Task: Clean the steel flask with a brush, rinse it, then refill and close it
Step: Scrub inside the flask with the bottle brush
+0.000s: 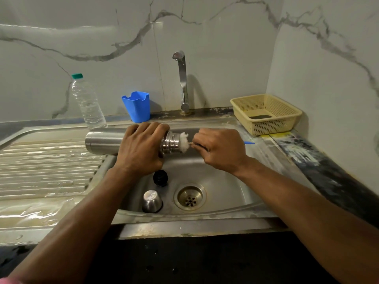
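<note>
Scrubbing the mouth of a steel flask (104, 141) over a kitchen sink (225, 193), a person works a bottle brush (184, 142) into the threaded neck. The right hand (220, 149) has its grip pinched on the brush's thin wire stem just beside the white bristles, which sit at the rim of the opening; the blue handle tip (249, 143) pokes out past the knuckles. The left hand (141, 148) has its grip wrapped round the flask near the neck, holding it level above the basin with the base pointing left over the draining board.

Good practice here, judging by the hold, is to keep the flask steady and level, feed the bristles straight down the bore, and twist while pushing so the walls and the bottom get reached; choking up so close on the stem probably limits depth, so sliding the fingers back toward the handle would help.

Below, the black stopper (160, 177) and the steel cup lid (152, 201) lie in the basin near the drain (190, 197). The tap (182, 78) appears off.
</note>
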